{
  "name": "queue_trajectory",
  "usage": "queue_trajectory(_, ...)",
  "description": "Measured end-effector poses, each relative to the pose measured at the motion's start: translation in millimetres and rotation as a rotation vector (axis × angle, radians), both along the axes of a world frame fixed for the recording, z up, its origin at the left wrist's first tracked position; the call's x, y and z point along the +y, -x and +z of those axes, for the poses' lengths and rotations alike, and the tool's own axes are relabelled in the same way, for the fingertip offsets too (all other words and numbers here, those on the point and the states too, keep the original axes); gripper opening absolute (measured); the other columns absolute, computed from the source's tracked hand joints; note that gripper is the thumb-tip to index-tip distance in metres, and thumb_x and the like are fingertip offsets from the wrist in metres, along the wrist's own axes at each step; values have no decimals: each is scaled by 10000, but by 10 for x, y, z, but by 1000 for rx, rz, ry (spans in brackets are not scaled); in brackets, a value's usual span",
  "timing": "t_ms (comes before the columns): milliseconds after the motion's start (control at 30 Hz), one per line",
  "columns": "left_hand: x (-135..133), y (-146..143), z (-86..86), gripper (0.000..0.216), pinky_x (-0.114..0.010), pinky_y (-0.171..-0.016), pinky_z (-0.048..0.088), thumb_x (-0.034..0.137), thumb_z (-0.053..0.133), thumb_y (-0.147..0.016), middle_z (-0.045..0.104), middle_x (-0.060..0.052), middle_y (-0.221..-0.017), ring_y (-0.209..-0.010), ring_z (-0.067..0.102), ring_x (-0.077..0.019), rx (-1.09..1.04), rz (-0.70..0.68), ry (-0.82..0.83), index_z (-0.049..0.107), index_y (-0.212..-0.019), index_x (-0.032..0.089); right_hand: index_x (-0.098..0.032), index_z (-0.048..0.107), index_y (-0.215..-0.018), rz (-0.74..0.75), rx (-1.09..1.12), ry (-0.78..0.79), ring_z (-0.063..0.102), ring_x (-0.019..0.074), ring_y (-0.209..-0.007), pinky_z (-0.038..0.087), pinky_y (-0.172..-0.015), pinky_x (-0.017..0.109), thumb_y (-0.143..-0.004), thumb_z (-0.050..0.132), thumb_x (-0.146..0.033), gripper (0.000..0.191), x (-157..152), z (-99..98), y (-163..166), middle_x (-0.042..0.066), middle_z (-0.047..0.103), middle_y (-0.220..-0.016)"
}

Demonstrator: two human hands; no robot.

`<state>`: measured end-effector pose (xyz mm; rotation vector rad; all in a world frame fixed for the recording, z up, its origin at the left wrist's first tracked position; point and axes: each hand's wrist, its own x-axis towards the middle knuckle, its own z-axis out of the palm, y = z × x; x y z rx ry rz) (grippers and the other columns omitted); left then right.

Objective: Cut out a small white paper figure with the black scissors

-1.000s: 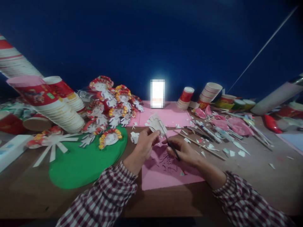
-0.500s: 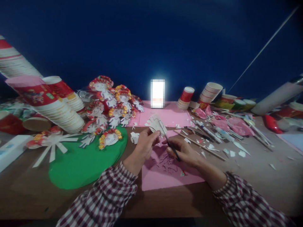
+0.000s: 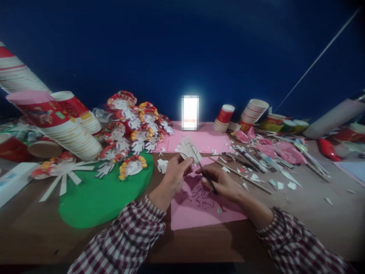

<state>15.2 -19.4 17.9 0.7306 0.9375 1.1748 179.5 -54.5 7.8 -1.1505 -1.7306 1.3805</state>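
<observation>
My left hand (image 3: pixel 177 173) pinches a small piece of white paper (image 3: pixel 188 149) with faint drawn lines, held up above a pink sheet (image 3: pixel 182 217). Dark scissors (image 3: pixel 209 180) are gripped in my right hand (image 3: pixel 221 180), their upper end against the paper's right edge. My fingers hide part of them. Dark scribbled lines and a small coloured scrap show on the pink sheet below. A small white paper cut-out (image 3: pixel 162 166) lies just left of my left hand.
Left, paper figures (image 3: pixel 133 167) with red and yellow curled rims crowd a green sheet (image 3: pixel 94 205), beside leaning stacks of paper cups (image 3: pixel 71 133). Right, markers (image 3: pixel 253 158), a wooden stick (image 3: pixel 242 176), pink scraps (image 3: pixel 291 152) and white paper bits lie scattered. More cups (image 3: pixel 253 114) stand behind.
Hardly anything differs. Both hands, the paper and the scissors stay in nearly the same place.
</observation>
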Motion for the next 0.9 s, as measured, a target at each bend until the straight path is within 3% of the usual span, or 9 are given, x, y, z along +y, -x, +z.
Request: queue_trajectory(900, 5, -9, -13, 190, -195, -498, 381, 227, 711, -598, 531, 38, -600, -499, 460, -59, 12, 4, -2, 565, -691, 149, -135, 602, -1028, -1, 0, 8, 424, 100, -545, 373, -489, 217, -808, 586, -445, 380, 2, 26, 6, -12, 491, -647)
